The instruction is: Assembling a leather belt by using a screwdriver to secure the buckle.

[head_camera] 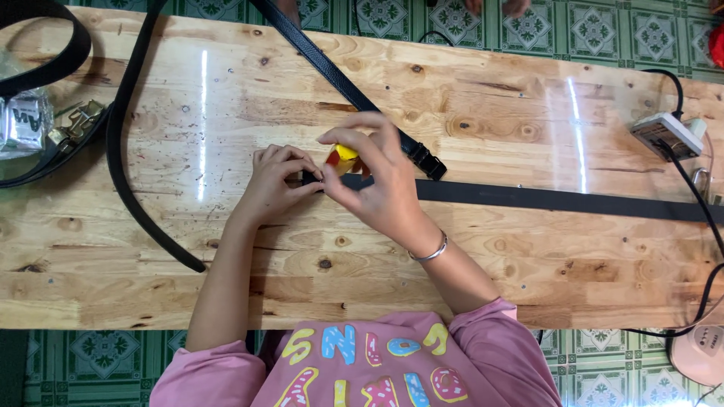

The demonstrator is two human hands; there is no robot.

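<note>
- While pinched between thumb and fingers of the right hand [377,177], a small yellow and red object [343,157], sitting just above the end of the flat black belt [558,200] on the wooden worktop [467,264].
- Left hand [275,181] closed on the belt end, pressing it down, fingertips touching the right hand.
- Possible slip of the belt end if the left grip loosens, as the strap is long and smooth.
- Second belt [354,87] lying very near; risk of catching it by mistake.
</note>
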